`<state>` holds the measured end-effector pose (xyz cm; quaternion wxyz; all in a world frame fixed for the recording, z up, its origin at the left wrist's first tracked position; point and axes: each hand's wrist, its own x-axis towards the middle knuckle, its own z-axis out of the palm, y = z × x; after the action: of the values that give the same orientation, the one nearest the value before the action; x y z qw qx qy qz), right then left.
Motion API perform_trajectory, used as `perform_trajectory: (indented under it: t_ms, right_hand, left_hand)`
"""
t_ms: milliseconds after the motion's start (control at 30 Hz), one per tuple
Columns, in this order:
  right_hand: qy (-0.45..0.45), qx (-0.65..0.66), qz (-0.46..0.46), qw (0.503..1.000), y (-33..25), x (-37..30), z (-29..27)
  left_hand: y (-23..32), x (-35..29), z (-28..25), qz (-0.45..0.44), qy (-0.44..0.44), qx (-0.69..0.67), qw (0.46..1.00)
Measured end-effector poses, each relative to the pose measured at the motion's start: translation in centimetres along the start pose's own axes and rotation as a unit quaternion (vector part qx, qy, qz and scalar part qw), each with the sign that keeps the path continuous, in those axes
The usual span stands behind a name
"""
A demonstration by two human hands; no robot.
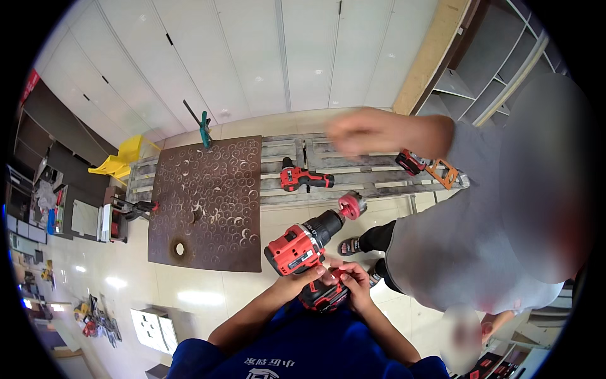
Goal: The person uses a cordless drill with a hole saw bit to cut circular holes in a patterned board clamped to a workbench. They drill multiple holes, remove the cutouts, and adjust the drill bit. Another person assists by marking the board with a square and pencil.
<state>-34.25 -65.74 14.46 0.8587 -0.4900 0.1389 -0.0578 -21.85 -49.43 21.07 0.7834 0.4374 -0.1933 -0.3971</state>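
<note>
A red and black cordless drill (pixel 297 247) is held up in front of my blue shirt, tilted with its chuck toward the far right. A round hole saw (pixel 352 206) with a red body sits in the chuck. My left hand (pixel 304 281) is wrapped round the grip, just under the motor housing. Against the lower grip, above the black battery (pixel 324 297), my right hand (pixel 355 282) is closed with its fingers bent; its exact hold is partly hidden. Left of the drill, a brown board (pixel 246 189) covered in ring-shaped cuts lies on a slatted bench (pixel 278 196).
A teal clamp (pixel 205 131) and a black-red clamp (pixel 134 208) hold the board's edges. A smaller red drill (pixel 303 179), another red tool (pixel 410 163) and an orange-handled saw (pixel 443 174) lie on the bench. A co-worker in grey (pixel 454 246) stands at right, one arm stretched over it.
</note>
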Motion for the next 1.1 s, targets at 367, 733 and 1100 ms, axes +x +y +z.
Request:
perform_trajectory:
  t_ms: [367, 733, 1100]
  right_hand:
    - [-0.029, -0.589, -0.413, 0.694, -14.1, 1.9, 8.6]
    - [-0.281, -0.751, -0.291, 0.522, -17.2, 7.4, 11.8]
    - [-0.384, -0.686, -0.131, 0.604, -16.3, 8.4, 12.9]
  left_hand:
    - [3.2, -0.3, -1.2, 0.268, 0.061, 0.479, 0.834]
    - [3.9, -2.7, -2.7, 0.139, -0.066, 0.514, 0.844]
    - [5.3, -4.2, -2.6, 0.114, -0.078, 0.443, 0.886]
